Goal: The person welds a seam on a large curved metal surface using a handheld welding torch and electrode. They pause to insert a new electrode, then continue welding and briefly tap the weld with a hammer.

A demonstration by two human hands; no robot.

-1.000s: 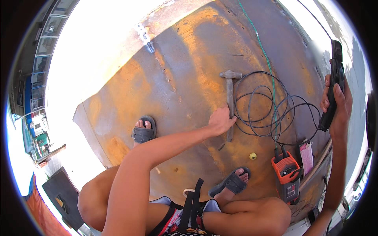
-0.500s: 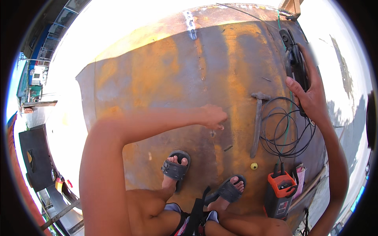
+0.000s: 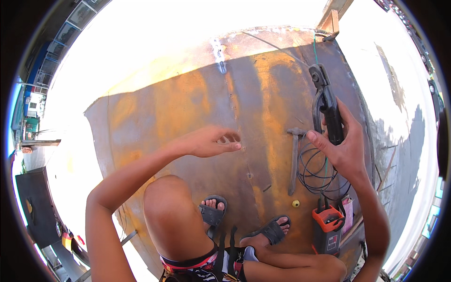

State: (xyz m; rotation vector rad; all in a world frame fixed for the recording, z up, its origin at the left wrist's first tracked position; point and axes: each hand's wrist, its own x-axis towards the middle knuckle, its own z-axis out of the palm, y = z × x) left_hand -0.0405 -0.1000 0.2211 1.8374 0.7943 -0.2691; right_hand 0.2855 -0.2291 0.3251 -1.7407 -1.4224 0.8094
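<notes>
Portable welding machine [image 3: 327, 230], orange-and-black, nearest the knees. Hammer [image 3: 294, 160], lengthwise on rusty steel plate [image 3: 188, 108]. Left hand [image 3: 211, 142]: empty, fingers loosely curled. Right hand [image 3: 346, 150], nearer the work: gripping electrode holder [image 3: 334, 123]. Welding electrode [image 3: 277, 48]: long axis forward-left from holder, tip appearing right of whitish weld mark [image 3: 219, 56].

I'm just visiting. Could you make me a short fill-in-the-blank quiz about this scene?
The hand gripping the black clamp is the person's ____ one.
The other hand holds ____.
The long-handled tool on the rusty sheet is a ____.
The dark boxy machine has a bright ____ top.
Missing words: right; nothing; hammer; orange.
</notes>
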